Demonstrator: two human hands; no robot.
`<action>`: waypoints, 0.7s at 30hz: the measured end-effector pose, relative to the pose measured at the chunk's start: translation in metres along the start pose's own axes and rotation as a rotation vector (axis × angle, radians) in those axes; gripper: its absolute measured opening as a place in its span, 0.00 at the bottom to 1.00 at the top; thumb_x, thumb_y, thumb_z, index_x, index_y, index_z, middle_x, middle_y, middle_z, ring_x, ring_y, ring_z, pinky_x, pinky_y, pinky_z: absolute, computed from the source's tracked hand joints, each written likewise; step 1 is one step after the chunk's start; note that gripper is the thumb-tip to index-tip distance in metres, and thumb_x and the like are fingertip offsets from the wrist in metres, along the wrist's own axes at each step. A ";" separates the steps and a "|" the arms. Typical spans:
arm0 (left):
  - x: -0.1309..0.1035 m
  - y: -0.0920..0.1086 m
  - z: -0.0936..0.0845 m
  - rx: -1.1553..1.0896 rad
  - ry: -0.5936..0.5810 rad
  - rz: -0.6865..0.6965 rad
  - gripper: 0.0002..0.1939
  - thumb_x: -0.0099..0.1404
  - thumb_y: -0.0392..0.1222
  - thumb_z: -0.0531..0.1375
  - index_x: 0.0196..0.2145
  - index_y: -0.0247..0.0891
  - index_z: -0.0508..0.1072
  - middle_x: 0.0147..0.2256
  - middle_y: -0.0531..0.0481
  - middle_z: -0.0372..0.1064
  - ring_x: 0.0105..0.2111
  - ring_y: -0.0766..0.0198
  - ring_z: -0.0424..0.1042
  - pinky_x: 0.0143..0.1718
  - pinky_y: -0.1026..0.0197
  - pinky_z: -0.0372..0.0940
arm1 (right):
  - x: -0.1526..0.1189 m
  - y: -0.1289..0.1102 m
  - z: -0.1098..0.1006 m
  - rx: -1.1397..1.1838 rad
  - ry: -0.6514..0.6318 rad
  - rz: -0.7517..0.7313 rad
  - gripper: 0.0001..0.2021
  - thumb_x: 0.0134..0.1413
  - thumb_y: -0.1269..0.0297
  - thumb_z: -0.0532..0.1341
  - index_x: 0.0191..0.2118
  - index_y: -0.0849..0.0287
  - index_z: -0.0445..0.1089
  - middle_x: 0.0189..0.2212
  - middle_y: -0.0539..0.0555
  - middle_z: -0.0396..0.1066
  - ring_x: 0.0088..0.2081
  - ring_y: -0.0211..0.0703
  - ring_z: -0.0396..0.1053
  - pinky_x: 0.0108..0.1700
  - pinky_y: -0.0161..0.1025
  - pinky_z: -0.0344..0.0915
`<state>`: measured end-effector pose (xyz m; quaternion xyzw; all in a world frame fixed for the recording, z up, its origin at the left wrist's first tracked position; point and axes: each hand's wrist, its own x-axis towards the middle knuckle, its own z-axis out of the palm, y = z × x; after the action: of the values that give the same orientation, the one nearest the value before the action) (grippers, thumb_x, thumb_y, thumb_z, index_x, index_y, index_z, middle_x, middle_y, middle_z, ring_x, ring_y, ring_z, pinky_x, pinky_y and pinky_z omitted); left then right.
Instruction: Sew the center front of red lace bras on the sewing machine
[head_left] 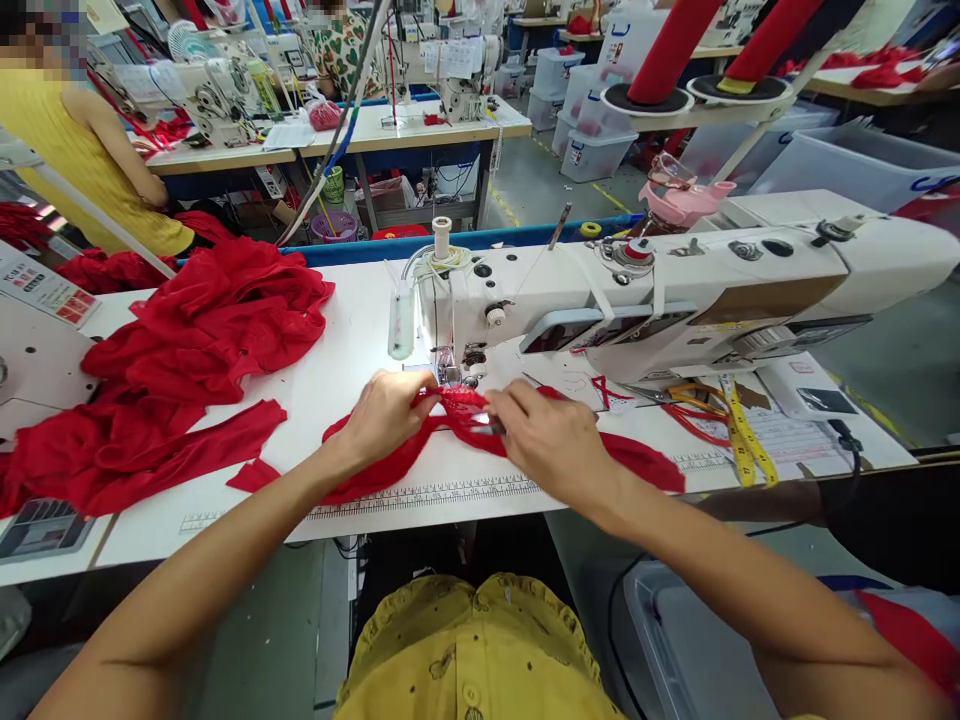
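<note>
A strip of red fabric (pixel 397 465) with a lacy edge stretches between my two hands, just in front of the needle area of a white sewing machine (pixel 540 290). My left hand (pixel 390 415) pinches the fabric's left part between thumb and fingers. On the other side, my right hand (pixel 551 440) is closed on the same fabric. A small metal tool (pixel 484 427) pokes out by the right fingertips; its kind is hard to make out. The fabric's loose ends lie on the white table (pixel 442 500) over a printed ruler scale.
A heap of red garments (pixel 225 320) covers the table's left. Scissors with orange handles (pixel 697 400) and a yellow tape measure (pixel 746 440) lie at right. Red thread cones (pixel 675 50) stand above the machine. Another person in a yellow top (pixel 67 150) sits at far left.
</note>
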<state>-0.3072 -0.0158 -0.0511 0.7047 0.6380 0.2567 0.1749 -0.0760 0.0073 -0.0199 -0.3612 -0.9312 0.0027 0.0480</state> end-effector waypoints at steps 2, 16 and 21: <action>-0.011 0.001 -0.001 0.210 0.335 0.146 0.10 0.70 0.43 0.55 0.36 0.40 0.77 0.26 0.50 0.67 0.30 0.60 0.66 0.40 0.54 0.60 | -0.016 -0.013 -0.013 0.273 0.042 -0.252 0.17 0.60 0.72 0.54 0.52 0.59 0.72 0.41 0.58 0.76 0.34 0.43 0.74 0.29 0.36 0.61; -0.059 -0.023 0.019 -0.007 0.751 0.459 0.08 0.69 0.31 0.55 0.42 0.42 0.71 0.34 0.51 0.76 0.37 0.64 0.77 0.39 0.61 0.74 | 0.020 0.045 0.070 -0.141 0.246 -0.008 0.14 0.67 0.67 0.56 0.53 0.65 0.72 0.45 0.63 0.76 0.49 0.56 0.71 0.43 0.46 0.67; -0.060 -0.015 0.022 -0.083 0.687 0.547 0.10 0.68 0.29 0.56 0.44 0.40 0.70 0.36 0.47 0.76 0.38 0.62 0.77 0.38 0.60 0.75 | 0.019 -0.003 0.032 0.301 0.505 -0.449 0.13 0.65 0.71 0.58 0.52 0.55 0.72 0.45 0.57 0.76 0.49 0.45 0.71 0.52 0.45 0.66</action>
<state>-0.3100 -0.0712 -0.0853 0.7137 0.4381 0.5385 -0.0937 -0.0947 0.0190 -0.0496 -0.1259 -0.9353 0.0400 0.3284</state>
